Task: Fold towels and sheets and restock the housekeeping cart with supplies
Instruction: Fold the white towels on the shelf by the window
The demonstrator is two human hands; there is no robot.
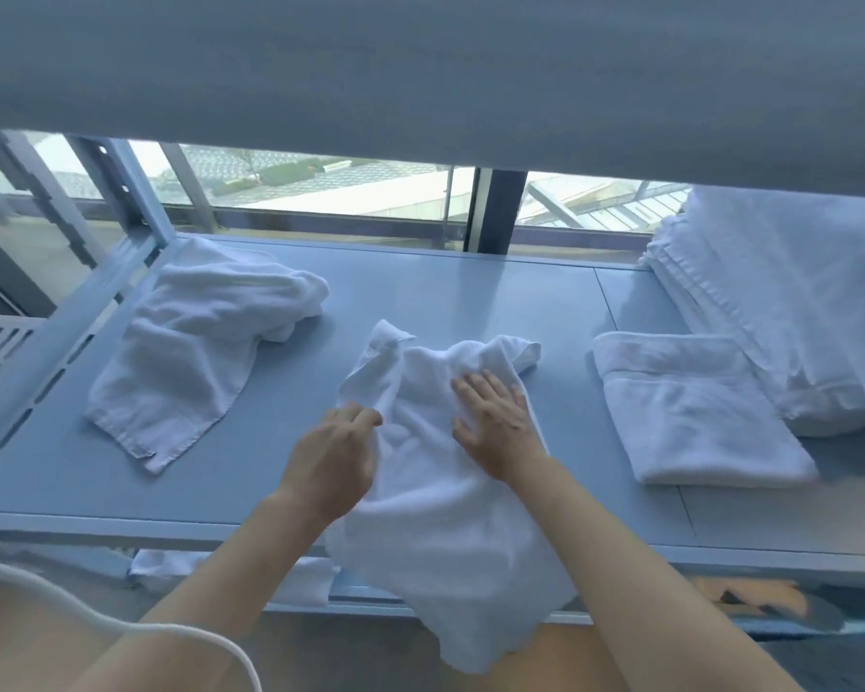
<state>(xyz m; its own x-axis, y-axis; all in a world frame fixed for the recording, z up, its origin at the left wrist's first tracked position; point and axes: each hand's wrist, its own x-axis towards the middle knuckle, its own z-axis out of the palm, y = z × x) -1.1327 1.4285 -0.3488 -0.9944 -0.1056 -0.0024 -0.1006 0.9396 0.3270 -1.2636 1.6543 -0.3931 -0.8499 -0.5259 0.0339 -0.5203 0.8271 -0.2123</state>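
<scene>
A: Start at the far left. What lies out there?

B: A crumpled white towel [191,352] on the grey shelf [445,292], well to the left of the left hand [333,459] and apart from it. One hemmed corner with a small tag points toward the shelf's front edge.

A: And the left hand itself?

B: Its fingers are curled and pinching the left edge of the middle towel [440,501]. A raised fold of cloth stands just beyond its fingertips.

A: Where does that middle towel sit?

B: Under both hands. The far part lies rumpled on the shelf; the near part hangs over the front edge, below the wrists.

A: The right hand [495,422]?

B: Just right of the left one, laid flat with straight, spread fingers, palm down on the towel's upper part. It presses the cloth and grips nothing.

A: Further right?

B: A folded white towel [695,417] lies flat on the shelf, to the right of the right hand and clear of it. Beyond that, at the right edge, stands a stack of folded white linen [795,312], touching the folded towel's far side.
</scene>
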